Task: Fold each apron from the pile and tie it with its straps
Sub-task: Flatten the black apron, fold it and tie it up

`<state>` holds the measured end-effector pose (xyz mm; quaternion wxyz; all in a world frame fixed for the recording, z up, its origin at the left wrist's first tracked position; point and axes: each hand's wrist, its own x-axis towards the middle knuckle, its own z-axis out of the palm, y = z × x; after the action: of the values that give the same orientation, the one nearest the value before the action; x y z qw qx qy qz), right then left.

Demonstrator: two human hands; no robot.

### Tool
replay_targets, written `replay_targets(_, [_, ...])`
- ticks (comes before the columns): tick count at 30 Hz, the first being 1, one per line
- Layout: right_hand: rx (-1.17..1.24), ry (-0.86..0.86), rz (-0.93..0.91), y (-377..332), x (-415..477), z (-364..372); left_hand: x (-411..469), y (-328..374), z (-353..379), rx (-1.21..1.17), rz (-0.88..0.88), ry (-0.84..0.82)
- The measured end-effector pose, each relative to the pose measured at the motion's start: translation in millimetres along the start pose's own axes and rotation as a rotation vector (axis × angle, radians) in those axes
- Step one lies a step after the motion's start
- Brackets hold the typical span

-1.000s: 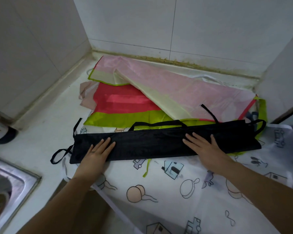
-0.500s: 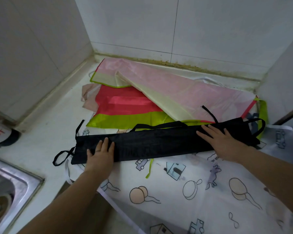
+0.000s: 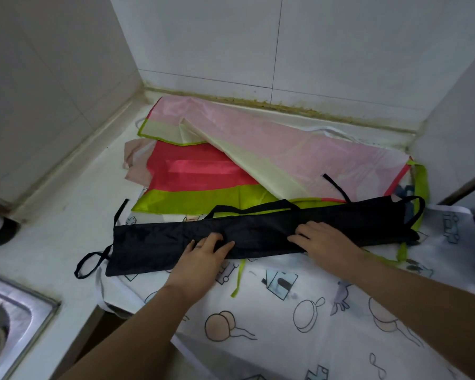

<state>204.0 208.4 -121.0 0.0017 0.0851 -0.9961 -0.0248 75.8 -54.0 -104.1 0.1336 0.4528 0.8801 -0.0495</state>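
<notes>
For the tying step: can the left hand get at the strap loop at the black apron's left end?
Probably yes. The strap loop lies uncovered on the counter, just left of the left hand, which grips the black apron; nothing lies between.

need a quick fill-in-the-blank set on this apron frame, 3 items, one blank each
1. The black apron lies on a cartoon-printed apron whose ground colour is ____.
2. Of the left hand and the right hand, both on the black apron, the one nearer the sink is the ____.
3. The red apron has a wide ____ band along its near edge.

Missing words: white; left; green.
</notes>
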Motion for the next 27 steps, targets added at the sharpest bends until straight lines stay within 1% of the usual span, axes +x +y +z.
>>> replay_targets(1, [0.045, -0.019, 0.012, 2, 1, 1, 0, -4, -2, -0.026, 0.003, 0.014])
replay_targets(3, [0.212, -0.141, 0.078, 9, 6, -8, 0, -18, -6, -0.103, -0.015, 0.017])
replay_targets(4, [0.285, -0.231, 0.132, 13, 11, -17, 0, -26, -9, -0.136, -0.035, 0.001])
replay_targets(6, [0.400, -0.470, 0.213, 20, 21, -38, -1, -40, -15, -0.170, -0.060, -0.019])
replay_targets(8, [0.418, -0.635, 0.182, 29, 34, -48, 2, -52, -21, -0.181, -0.079, -0.087])
replay_targets(10, [0.337, -0.694, 0.107, 36, 44, -47, 7, -61, -22, -0.183, -0.088, -0.146])
replay_targets(12, [0.272, -0.677, 0.059, 38, 49, -40, 16, -67, -21, -0.134, -0.123, -0.161])
replay_targets(15, [0.285, -0.643, 0.269, 32, 51, -30, 25, -74, -18, -0.025, -0.168, -0.124])
replay_targets(18, [0.171, -0.585, 0.344, 26, 44, -15, 25, -86, -15, 0.002, -0.188, -0.106])
replay_targets(21, [0.016, -0.488, 0.311, 21, 41, -13, 28, -90, -16, 0.035, -0.181, -0.134])
replay_targets(22, [-0.021, -0.428, 0.235, 20, 39, -14, 31, -90, -16, 0.057, -0.176, -0.134])
replay_targets(23, [-0.079, -0.388, 0.120, 18, 37, -16, 33, -90, -17, 0.088, -0.167, -0.130])
replay_targets(24, [-0.143, -0.316, 0.061, 18, 33, -17, 34, -90, -17, 0.125, -0.156, -0.126])
replay_targets(25, [-0.147, -0.246, 0.069, 20, 29, -18, 35, -89, -18, 0.169, -0.145, -0.115])
replay_targets(27, [-0.113, -0.177, 0.099, 26, 21, -6, 34, -89, -18, 0.265, -0.125, -0.079])
